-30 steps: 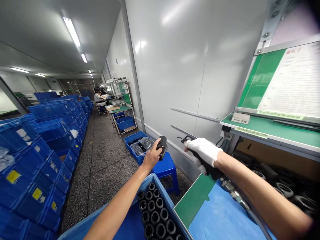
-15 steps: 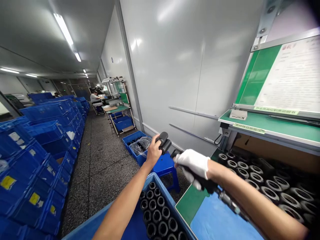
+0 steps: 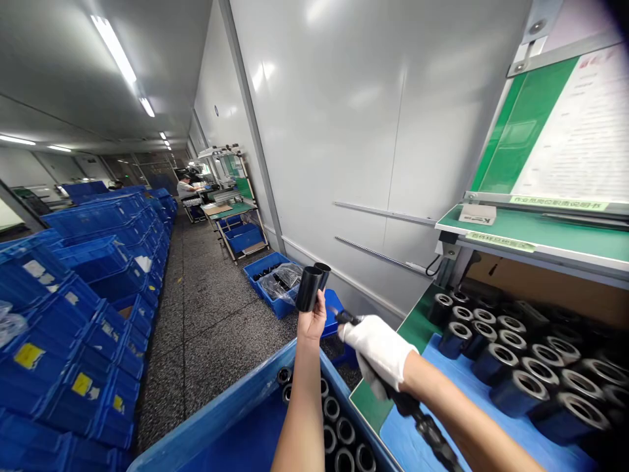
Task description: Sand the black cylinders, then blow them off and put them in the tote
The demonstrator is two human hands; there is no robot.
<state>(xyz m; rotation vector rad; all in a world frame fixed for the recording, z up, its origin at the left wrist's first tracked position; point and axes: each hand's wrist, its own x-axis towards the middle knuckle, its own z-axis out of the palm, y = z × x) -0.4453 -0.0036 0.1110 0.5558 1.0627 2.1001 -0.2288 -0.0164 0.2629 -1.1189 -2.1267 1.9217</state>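
Note:
My bare left hand [image 3: 313, 320] is closed around two black cylinders, a nearer cylinder [image 3: 308, 288] and a second cylinder [image 3: 323, 274] beside it, both held roughly upright. My right hand [image 3: 377, 344], in a white glove, grips a black air gun [image 3: 350, 318] whose thin nozzle points toward the left hand. A dark hose [image 3: 435, 436] trails from its lower end under my forearm. Below my hands is a large blue bin [image 3: 211, 414] with several black hollow cylinders [image 3: 345, 432] standing along its right side, partly hidden by my left forearm.
Rows of black cylinders [image 3: 521, 393] stand on a blue mat [image 3: 405, 426] over the green bench [image 3: 366, 401]. A shelf [image 3: 550, 236] hangs above. Ahead are a blue stool [image 3: 334, 303] and a blue crate [image 3: 280, 305]. Stacked blue crates [image 3: 93, 314] line the left; a person [image 3: 185, 189] sits far off.
My left hand has turned its wrist, bringing the two cylinders from tilted to upright and slightly left. The right hand has stayed close by with the air gun. The view has shifted slightly.

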